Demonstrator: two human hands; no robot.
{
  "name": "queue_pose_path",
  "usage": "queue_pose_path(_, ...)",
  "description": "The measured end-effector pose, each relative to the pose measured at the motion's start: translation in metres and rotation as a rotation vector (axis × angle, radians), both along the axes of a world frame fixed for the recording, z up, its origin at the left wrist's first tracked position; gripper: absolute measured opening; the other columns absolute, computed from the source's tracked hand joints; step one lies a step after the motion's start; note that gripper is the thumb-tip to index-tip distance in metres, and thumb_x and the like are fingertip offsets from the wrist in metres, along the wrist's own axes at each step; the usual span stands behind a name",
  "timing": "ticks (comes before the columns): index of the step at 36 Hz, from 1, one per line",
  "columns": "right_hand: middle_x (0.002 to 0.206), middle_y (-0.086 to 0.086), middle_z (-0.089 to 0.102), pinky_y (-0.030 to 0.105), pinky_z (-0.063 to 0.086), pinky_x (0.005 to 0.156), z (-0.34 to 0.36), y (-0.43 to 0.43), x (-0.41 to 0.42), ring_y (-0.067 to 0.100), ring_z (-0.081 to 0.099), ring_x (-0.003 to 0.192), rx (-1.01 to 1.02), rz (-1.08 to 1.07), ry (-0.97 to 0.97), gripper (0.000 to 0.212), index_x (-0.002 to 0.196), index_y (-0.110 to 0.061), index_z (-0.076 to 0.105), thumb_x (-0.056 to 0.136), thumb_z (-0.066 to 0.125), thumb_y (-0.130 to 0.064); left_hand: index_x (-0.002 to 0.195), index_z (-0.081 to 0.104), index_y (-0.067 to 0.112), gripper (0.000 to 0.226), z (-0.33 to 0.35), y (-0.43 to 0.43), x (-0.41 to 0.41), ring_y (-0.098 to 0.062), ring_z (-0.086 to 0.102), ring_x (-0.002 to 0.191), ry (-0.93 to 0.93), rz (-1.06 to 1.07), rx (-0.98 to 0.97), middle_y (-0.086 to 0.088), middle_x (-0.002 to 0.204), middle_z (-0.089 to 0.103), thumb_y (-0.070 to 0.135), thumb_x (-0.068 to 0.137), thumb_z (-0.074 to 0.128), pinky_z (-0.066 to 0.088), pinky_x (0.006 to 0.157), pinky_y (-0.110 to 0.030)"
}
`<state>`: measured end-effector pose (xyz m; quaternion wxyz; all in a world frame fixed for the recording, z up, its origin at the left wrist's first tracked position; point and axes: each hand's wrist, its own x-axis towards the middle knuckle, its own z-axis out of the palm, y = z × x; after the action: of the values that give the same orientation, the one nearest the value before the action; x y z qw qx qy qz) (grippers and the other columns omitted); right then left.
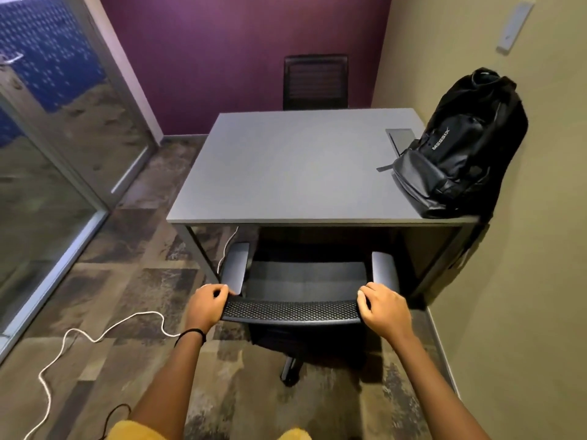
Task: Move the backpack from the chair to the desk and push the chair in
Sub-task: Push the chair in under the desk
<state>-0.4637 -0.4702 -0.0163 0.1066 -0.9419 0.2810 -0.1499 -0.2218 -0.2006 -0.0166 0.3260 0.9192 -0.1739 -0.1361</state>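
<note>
A black backpack (460, 147) stands upright on the right side of the grey desk (286, 166), leaning against the beige wall. The black office chair (295, 312) sits in front of me, its seat partly under the desk's front edge and its grey armrests just outside it. My left hand (206, 304) grips the left end of the chair's mesh backrest top. My right hand (386, 309) grips the right end of the same backrest.
A second black chair (316, 81) stands behind the desk at the purple wall. A white cable (79, 341) snakes across the carpet on the left and up under the desk. A glass partition (47, 154) runs along the left. The beige wall is close on the right.
</note>
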Motion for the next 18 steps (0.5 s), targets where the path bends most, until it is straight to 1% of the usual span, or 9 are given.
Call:
queue_pose_path(2, 0.068, -0.002, 0.062, 0.007, 0.015, 0.049, -0.002, -0.005, 0.001, 0.005, 0.040, 0.057, 0.003, 0.013, 0.007, 0.032, 0.069, -0.016, 0.061, 0.086, 0.039, -0.032, 0.073, 0.077, 0.017, 0.031, -0.002, -0.002, 0.002, -0.026, 0.067, 0.083, 0.010, 0.008, 0.005, -0.008, 0.086, 0.076, 0.018, 0.091, 0.051, 0.051, 0.076, -0.038)
queue_pose_path(4, 0.070, -0.002, 0.062, 0.007, 0.015, 0.050, -0.003, -0.010, 0.003, 0.005, 0.041, 0.058, -0.002, 0.025, 0.008, 0.032, 0.071, -0.016, 0.061, 0.088, 0.039, -0.032, 0.073, 0.077, 0.019, 0.031, -0.004, -0.006, 0.004, -0.026, 0.068, 0.083, 0.007, 0.012, 0.019, -0.007, 0.086, 0.077, 0.019, 0.091, 0.051, 0.050, 0.075, -0.036)
queue_pose_path(6, 0.068, -0.002, 0.062, 0.007, 0.014, 0.049, -0.002, -0.013, 0.005, 0.005, 0.040, 0.057, -0.004, 0.023, -0.007, 0.036, 0.069, -0.016, 0.061, 0.087, 0.035, -0.034, 0.074, 0.076, 0.021, 0.031, -0.005, -0.009, 0.005, -0.025, 0.068, 0.082, -0.002, 0.012, 0.029, -0.006, 0.086, 0.077, 0.020, 0.091, 0.051, 0.048, 0.072, -0.034)
queue_pose_path(8, 0.066, -0.003, 0.061, 0.007, 0.012, 0.049, -0.002, -0.016, 0.007, 0.005, 0.039, 0.056, -0.001, 0.017, -0.018, 0.040, 0.068, -0.016, 0.060, 0.086, 0.031, -0.037, 0.074, 0.076, 0.022, 0.031, -0.007, -0.012, 0.007, -0.025, 0.067, 0.082, 0.001, 0.015, 0.031, -0.006, 0.087, 0.076, 0.020, 0.092, 0.050, 0.048, 0.072, -0.035)
queue_pose_path(11, 0.066, -0.002, 0.061, 0.006, 0.012, 0.050, -0.003, -0.022, 0.009, 0.005, 0.038, 0.056, -0.016, 0.018, -0.020, 0.038, 0.068, -0.017, 0.060, 0.086, 0.034, -0.035, 0.072, 0.075, 0.025, 0.032, -0.008, -0.018, 0.012, -0.025, 0.066, 0.083, 0.008, 0.026, 0.029, -0.006, 0.089, 0.076, 0.021, 0.092, 0.050, 0.050, 0.075, -0.038)
queue_pose_path(15, 0.060, -0.004, 0.059, 0.007, 0.008, 0.049, 0.000, -0.028, 0.016, 0.004, 0.035, 0.052, -0.026, 0.019, -0.041, 0.041, 0.063, -0.017, 0.059, 0.085, 0.030, -0.037, 0.068, 0.072, 0.030, 0.033, -0.011, -0.024, 0.017, -0.024, 0.066, 0.081, -0.009, 0.031, 0.034, -0.003, 0.086, 0.075, 0.022, 0.091, 0.050, 0.050, 0.071, -0.036)
queue_pose_path(18, 0.060, -0.004, 0.058, 0.007, 0.007, 0.049, 0.000, -0.031, 0.022, 0.004, 0.035, 0.052, -0.031, 0.029, -0.032, 0.040, 0.063, -0.018, 0.059, 0.085, 0.031, -0.035, 0.066, 0.069, 0.033, 0.035, -0.013, -0.027, 0.022, -0.023, 0.065, 0.081, -0.007, 0.039, 0.038, -0.002, 0.085, 0.074, 0.021, 0.091, 0.049, 0.051, 0.072, -0.038)
